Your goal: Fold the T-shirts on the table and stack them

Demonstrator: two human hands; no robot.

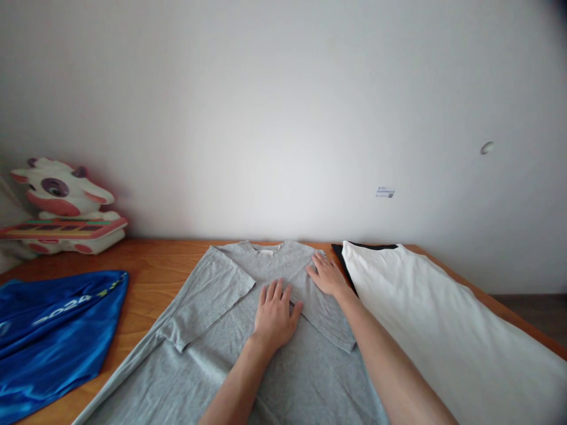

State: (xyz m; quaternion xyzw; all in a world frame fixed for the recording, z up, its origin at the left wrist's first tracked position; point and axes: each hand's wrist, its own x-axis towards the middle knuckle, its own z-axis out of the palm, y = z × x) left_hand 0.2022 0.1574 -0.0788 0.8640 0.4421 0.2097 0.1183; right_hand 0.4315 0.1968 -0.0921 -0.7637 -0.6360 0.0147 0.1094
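Note:
A grey T-shirt (212, 366) lies spread on the wooden table, its collar toward the wall and both sleeves laid inward over the body. My left hand (275, 313) rests flat on the middle of the shirt, fingers spread, just beside the inner edge of the right sleeve. Farther up, my right hand (326, 274) lies on the shirt near its right shoulder, with the fingers stretched out. Neither hand grips the cloth. The lower end of the shirt runs out of view at the bottom.
To the right lies a white garment (425, 307) with a black cloth (339, 252) showing under its edge. Blue shiny fabric (66, 342) marked 2024 lies at the left. A cow-shaped toy keyboard (66, 206) stands at the back left of the wooden table (155, 265), against the wall.

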